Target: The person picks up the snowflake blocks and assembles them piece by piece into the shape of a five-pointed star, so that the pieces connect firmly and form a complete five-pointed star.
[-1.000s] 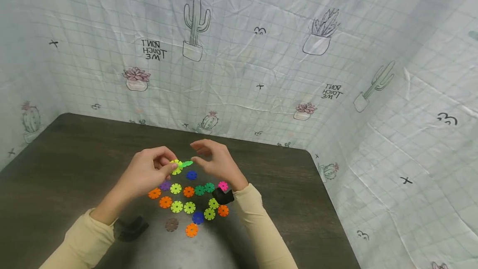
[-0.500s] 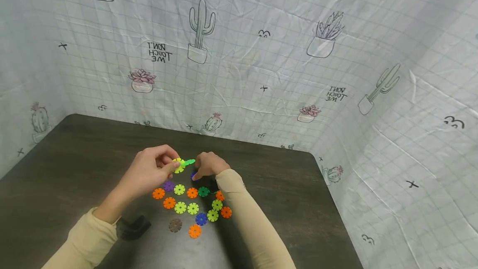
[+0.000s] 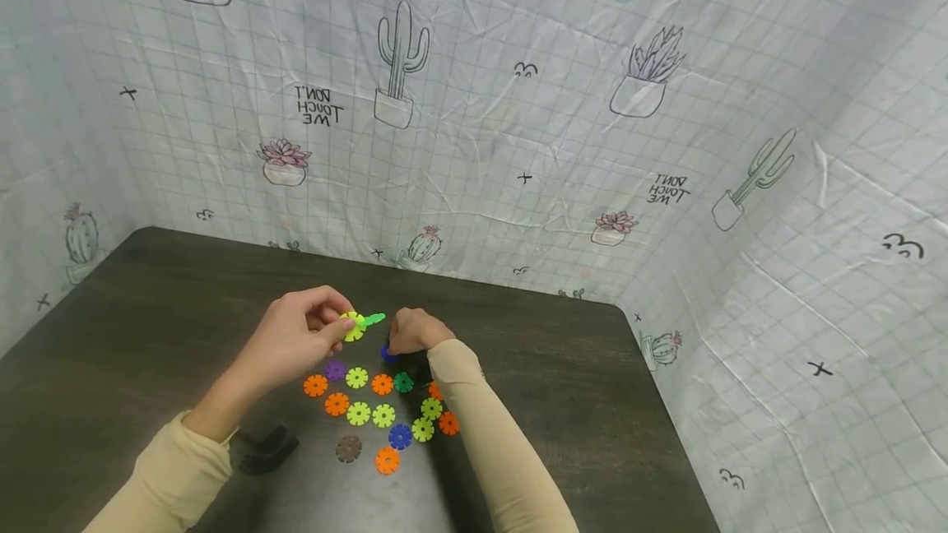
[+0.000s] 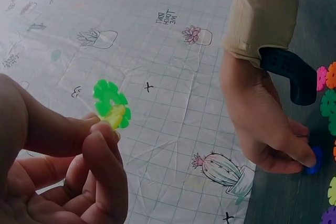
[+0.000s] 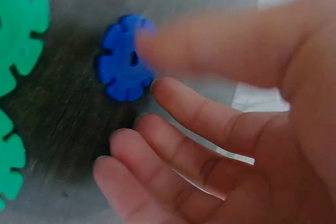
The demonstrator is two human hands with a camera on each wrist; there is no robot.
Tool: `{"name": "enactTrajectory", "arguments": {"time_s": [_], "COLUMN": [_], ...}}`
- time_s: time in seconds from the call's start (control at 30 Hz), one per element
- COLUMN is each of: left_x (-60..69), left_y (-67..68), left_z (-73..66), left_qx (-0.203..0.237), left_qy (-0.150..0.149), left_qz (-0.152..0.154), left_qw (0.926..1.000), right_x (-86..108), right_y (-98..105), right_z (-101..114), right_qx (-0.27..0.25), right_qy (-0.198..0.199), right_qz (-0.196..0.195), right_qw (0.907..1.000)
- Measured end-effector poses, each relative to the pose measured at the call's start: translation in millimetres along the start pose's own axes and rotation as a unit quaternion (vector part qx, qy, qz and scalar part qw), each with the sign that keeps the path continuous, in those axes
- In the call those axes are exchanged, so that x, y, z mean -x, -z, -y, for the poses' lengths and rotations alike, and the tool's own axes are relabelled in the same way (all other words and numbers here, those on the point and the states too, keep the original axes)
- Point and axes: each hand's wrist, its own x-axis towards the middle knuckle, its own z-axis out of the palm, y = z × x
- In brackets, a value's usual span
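Observation:
My left hand (image 3: 307, 331) pinches a yellow interlocking flower disc (image 3: 353, 326) between thumb and fingertips, above the table. A bright green flower disc (image 4: 111, 97) is joined to it at an angle, slotted edge to edge. To the right, my right hand (image 3: 417, 330) reaches down to a blue flower disc (image 5: 125, 59) on the table. In the right wrist view the thumb overlaps the blue disc's edge and the index fingertip lies beside it; whether they pinch it cannot be told. The other fingers are slightly bent.
Several loose flower discs lie nearer me on the dark table (image 3: 592, 401), among them an orange disc (image 3: 387, 461), a brown disc (image 3: 349, 448) and a purple disc (image 3: 336, 370). The right forearm hides part of the group. A printed curtain (image 3: 474, 146) stands behind the table.
My right hand has come down from beside the joined discs to the blue disc on the table. The left hand keeps its pinch on the yellow disc, nearly still.

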Motion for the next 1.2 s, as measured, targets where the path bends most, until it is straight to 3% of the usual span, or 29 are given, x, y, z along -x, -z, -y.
{"name": "enactTrajectory", "arguments": {"time_s": [0.63,0.9,1.07,1.13,1.2], "left_x": [0.2,1.2,1.4,1.7,1.8], "left_y": [-5.1,-6.0,-4.3,-3.7,-3.0], "left_z": [-4.5,-7.0,-11.0,-12.4,-13.7], "left_qx": [0.001,0.003,0.014,0.019,0.021], "left_qy": [0.002,0.003,-0.012,-0.018,-0.018], "left_qz": [-0.002,-0.002,-0.007,-0.008,-0.010], "left_qw": [1.0000,1.0000,0.9998,0.9996,0.9996], "right_x": [10.9,14.6,23.7,33.9,48.5], "right_y": [-4,-10,-11,-8,-2], "right_z": [9,7,-1,-4,-6], "right_qx": [0.011,0.021,-0.009,-0.043,-0.089], "right_qy": [-0.023,-0.011,0.043,0.076,0.113], "right_qz": [-0.043,-0.099,-0.192,-0.239,-0.292], "right_qw": [0.9988,0.9948,0.9805,0.9671,0.9455]}}
